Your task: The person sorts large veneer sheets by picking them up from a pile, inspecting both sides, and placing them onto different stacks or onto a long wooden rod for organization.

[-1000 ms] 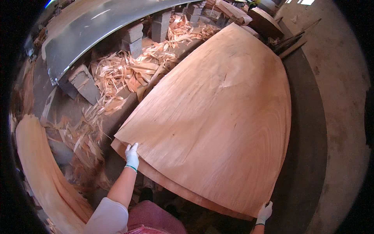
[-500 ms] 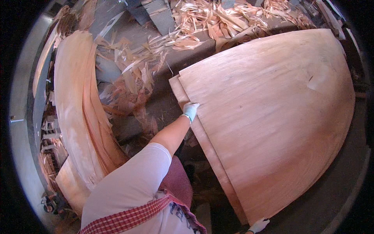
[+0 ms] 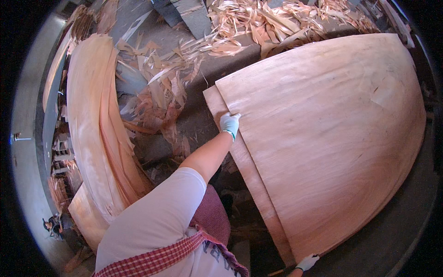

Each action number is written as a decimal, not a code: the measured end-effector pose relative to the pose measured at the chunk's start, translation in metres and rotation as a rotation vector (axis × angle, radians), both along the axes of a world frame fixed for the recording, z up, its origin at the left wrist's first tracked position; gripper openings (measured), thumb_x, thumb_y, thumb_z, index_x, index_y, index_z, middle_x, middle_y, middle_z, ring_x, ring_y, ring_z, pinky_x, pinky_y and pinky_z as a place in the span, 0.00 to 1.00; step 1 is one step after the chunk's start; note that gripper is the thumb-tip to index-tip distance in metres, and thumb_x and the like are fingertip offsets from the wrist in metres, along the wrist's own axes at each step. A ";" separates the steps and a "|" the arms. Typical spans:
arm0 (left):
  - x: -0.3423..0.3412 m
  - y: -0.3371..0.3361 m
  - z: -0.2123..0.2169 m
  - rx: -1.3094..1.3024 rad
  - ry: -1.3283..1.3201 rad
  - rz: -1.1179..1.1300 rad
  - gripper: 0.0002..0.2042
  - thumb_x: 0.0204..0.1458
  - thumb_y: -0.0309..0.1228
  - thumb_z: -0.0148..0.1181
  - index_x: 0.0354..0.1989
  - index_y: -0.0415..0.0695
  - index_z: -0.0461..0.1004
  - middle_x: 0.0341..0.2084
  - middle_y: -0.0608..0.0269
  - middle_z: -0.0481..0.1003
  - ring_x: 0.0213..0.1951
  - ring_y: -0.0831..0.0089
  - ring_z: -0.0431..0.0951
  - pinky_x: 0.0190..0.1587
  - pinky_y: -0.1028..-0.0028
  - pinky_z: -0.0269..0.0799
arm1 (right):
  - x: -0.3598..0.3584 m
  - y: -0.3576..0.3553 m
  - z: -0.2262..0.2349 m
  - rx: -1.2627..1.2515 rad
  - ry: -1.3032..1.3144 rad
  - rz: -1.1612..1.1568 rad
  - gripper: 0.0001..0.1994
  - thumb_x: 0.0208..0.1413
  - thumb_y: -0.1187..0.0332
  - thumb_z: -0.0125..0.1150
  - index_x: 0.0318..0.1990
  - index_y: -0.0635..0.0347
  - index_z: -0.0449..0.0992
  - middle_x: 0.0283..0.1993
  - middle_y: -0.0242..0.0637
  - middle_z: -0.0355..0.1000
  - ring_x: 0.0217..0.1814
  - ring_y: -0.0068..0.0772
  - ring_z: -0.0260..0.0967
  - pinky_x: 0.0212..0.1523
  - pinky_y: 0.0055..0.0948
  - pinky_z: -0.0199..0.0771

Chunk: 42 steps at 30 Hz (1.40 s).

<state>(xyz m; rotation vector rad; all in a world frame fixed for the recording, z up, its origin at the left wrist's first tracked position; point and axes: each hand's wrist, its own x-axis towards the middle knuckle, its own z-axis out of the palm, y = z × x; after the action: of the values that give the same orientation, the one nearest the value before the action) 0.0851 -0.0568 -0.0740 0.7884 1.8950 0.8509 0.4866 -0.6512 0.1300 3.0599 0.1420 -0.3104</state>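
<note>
A large, thin, pale reddish wood veneer sheet [image 3: 318, 138] lies on a stack of like sheets at the right. Along its left side a strip of the veneer sheet beneath [image 3: 263, 189] shows, as the edges do not line up. My left hand [image 3: 230, 124], in a white glove, is closed on the top sheet's left edge, thumb on top and fingers largely hidden. At the sheet's near corner, low in the view, my gloved right hand [image 3: 308, 262] pinches the edge; its fingers are partly hidden.
A tall curved bundle of veneer [image 3: 90, 120] stands to my left. Torn veneer scraps [image 3: 272, 27] are heaped beyond the stack and spread over the floor at the far left. Grey blocks [image 3: 191, 16] lie at the back. A distant person [image 3: 54, 226] is at the lower left.
My left hand has moved slightly away from me and to the right, along with the top sheet's edge. The strip of lower sheet looks a little wider. My right hand stays at the near corner.
</note>
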 end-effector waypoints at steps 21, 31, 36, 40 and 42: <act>-0.046 0.011 0.014 -0.174 0.010 -0.631 0.13 0.53 0.39 0.57 0.27 0.40 0.75 0.23 0.63 0.72 0.29 0.73 0.70 0.36 0.69 0.69 | 0.042 0.002 -0.043 0.057 0.067 0.054 0.24 0.60 0.55 0.48 0.58 0.61 0.65 0.53 0.52 0.70 0.52 0.55 0.67 0.52 0.46 0.67; -0.024 -0.017 0.064 -0.258 -0.173 -0.300 0.14 0.50 0.33 0.61 0.41 0.35 0.74 0.41 0.55 0.73 0.40 0.68 0.73 0.35 0.75 0.68 | 0.072 -0.020 -0.045 -0.189 0.141 -0.171 0.18 0.59 0.58 0.52 0.49 0.64 0.68 0.46 0.52 0.72 0.47 0.54 0.70 0.45 0.48 0.71; -0.051 0.015 0.028 -0.179 0.095 -0.580 0.15 0.50 0.37 0.60 0.39 0.39 0.75 0.34 0.60 0.73 0.33 0.74 0.72 0.31 0.75 0.66 | 0.090 -0.011 -0.067 -0.177 0.141 -0.177 0.19 0.60 0.57 0.51 0.49 0.64 0.69 0.47 0.50 0.72 0.48 0.53 0.70 0.46 0.49 0.71; -0.012 -0.007 0.058 -0.192 0.164 -0.438 0.14 0.50 0.41 0.60 0.33 0.42 0.76 0.25 0.66 0.72 0.26 0.77 0.69 0.28 0.76 0.64 | 0.090 -0.033 -0.081 -0.109 0.204 -0.260 0.23 0.59 0.55 0.53 0.54 0.64 0.66 0.54 0.51 0.68 0.54 0.53 0.67 0.50 0.49 0.68; -0.005 -0.034 0.090 -0.091 0.258 -0.447 0.15 0.51 0.42 0.59 0.30 0.41 0.76 0.23 0.64 0.73 0.25 0.74 0.70 0.28 0.73 0.65 | 0.066 -0.029 -0.073 0.045 0.054 -0.263 0.25 0.58 0.55 0.54 0.57 0.65 0.63 0.57 0.52 0.65 0.57 0.53 0.64 0.53 0.49 0.66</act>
<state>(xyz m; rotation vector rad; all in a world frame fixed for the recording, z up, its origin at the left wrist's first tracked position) 0.0802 -0.0904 0.0160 1.2523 1.8535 0.3974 0.5525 -0.6799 0.0570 3.1156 -0.2576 -0.4095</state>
